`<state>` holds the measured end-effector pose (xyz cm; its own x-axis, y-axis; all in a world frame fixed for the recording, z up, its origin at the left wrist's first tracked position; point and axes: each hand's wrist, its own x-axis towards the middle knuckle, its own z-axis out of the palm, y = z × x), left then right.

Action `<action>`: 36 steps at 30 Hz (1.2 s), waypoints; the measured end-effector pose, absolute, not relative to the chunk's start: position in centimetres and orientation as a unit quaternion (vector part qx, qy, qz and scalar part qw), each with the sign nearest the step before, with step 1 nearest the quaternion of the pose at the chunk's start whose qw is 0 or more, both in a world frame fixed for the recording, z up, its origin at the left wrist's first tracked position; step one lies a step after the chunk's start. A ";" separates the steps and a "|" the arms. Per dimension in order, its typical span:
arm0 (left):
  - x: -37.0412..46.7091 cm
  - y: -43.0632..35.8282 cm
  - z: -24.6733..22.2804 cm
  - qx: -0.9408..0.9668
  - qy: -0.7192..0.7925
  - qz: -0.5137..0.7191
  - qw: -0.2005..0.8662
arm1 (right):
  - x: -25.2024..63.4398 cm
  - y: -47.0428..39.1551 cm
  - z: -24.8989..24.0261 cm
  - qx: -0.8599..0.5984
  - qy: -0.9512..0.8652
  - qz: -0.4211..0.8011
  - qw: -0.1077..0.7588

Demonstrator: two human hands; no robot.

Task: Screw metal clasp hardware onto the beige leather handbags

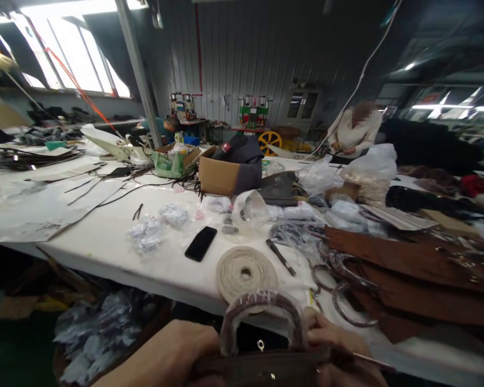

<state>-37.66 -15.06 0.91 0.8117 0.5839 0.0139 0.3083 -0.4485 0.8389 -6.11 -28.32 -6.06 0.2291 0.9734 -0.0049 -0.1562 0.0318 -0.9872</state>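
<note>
A dark brown bag [262, 368] with a curved handle [262, 301] wrapped in clear plastic is at the bottom centre, before the table's front edge. My left hand [173, 349] is at the bag's left side, its fingers hidden behind the bag's edge. On the right, my right hand [334, 344] has its fingers closed round the bag's edge beside the handle's foot. A thin rod-like thing sticks out to the right of that hand. Just beyond the handle lies a roll of pale tape [246, 271]. Small metal fittings show inside the handle's arch and on the bag.
The white table [116, 252] holds a black phone [200, 243], a dark tool [280, 257], plastic bags and a cardboard box [219, 174]. Brown leather pieces [419, 274] lie at right. Crumpled plastic [100, 333] fills a container below left. A person [353, 131] works across the table.
</note>
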 end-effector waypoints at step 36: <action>-26.8 -0.9 -14.0 0.772 0.527 0.145 0.326 | -0.9 -12.4 -17.9 -0.705 -0.469 0.272 0.457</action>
<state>-26.83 -0.91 -14.05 0.4031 0.9072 -0.1202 0.7189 -0.2326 0.6550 -0.90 -12.39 -17.88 0.4118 0.9101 0.0456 0.4129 -0.1418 -0.8997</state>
